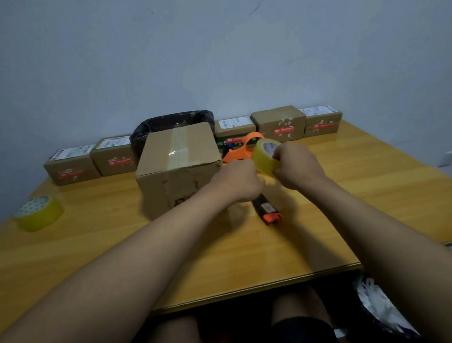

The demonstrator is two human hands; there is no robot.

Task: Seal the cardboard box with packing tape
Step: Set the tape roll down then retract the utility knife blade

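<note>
A roll of tape (pixel 265 156) is held above the bench (pixel 112 250) by both hands. The right hand (pixel 296 165) is closed on the roll's near side, and the left hand (pixel 240 181) is pinched at its lower edge, perhaps on the loose tape end; this part is blurred. The box (pixel 178 167) stands at 9 o'clock from the hands, just beside them, flaps down, with a tape strip along the top seam. An orange dispenser (pixel 240 150) lies at 12 o'clock behind the hands. A knife (pixel 268 211) lies at 6 o'clock under them. A second roll (pixel 39 213) is seen far at 9 o'clock. Small boxes (pixel 280 123) are lined along the wall.
</note>
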